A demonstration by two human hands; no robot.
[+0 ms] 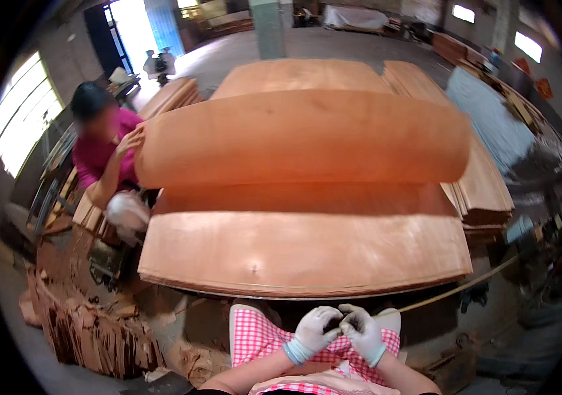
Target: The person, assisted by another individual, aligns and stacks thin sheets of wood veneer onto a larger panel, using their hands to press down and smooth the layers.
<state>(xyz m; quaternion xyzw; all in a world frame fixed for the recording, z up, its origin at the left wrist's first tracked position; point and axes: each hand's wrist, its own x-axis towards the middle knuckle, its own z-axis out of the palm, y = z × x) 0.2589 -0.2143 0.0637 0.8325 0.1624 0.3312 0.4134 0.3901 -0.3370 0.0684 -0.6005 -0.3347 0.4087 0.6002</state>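
Close together over my lap, my left hand point(317, 330) and my right hand point(362, 334) have white work gloves on, with dark, soiled fingertips. The fingers of both are bent inward and meet in a pinch. A thin yellowish strip point(452, 290) runs from my right hand out to the right. Whatever lies between the left fingers is too small to make out. In front of me is a stack of reddish wood veneer sheets point(307, 247). Its top sheet point(307, 138) is lifted and curled over, with a co-worker's hand point(129, 141) on its left end.
The co-worker in a magenta top point(106, 141) is beside the stack at left. Torn veneer scraps point(96, 336) stand at lower left. More veneer piles point(485, 187) flank the stack on the right, near a pale plastic cover point(492, 122). A green pillar point(267, 29) rises behind.
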